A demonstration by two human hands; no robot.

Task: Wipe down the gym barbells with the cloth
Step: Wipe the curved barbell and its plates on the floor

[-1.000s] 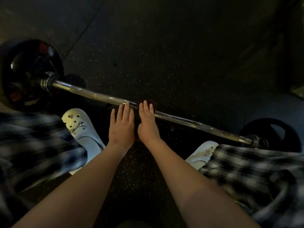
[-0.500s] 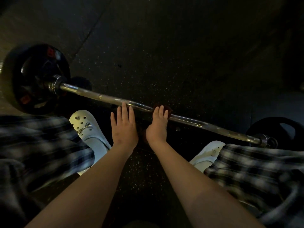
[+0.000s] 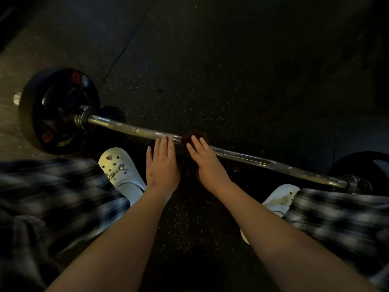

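1. Nearest the camera, two bare arms reach forward from the bottom edge. The left forearm point(image 3: 117, 239) and the right forearm point(image 3: 273, 232) are well apart low down and close together at the hands.
2. Plaid trousers point(image 3: 336, 218) cover the legs at the left and right edges; the left side is blurred.
3. A white clog point(image 3: 117, 167) with small charms stands on the floor just left of the left hand. A second white clog point(image 3: 277, 199) shows from under the trouser leg on the right.
4. The left hand point(image 3: 161, 165) lies palm down with its fingers straight and close together. The fingertips rest on the bar and pinch nothing.
5. Just to its right, the right hand point(image 3: 207, 163) lays straight fingers over a dark red cloth point(image 3: 194, 134) and presses it onto the bar. The thumb is tucked below, and I cannot tell whether it hooks the cloth.
6. The cloth sits near the middle of the barbell point(image 3: 263, 163), and its far edge shows past the right fingertips.
7. The barbell lies on the floor and runs from the far left to the near right, with a shiny metal bar.
8. A black weight plate point(image 3: 59, 110) with red marks is on its left end. Another black plate point(image 3: 362, 163) is on the right end, partly cut off by the frame edge.
9. Beyond lies a dark speckled floor point(image 3: 231, 70) with seam lines, dimmer farther away.
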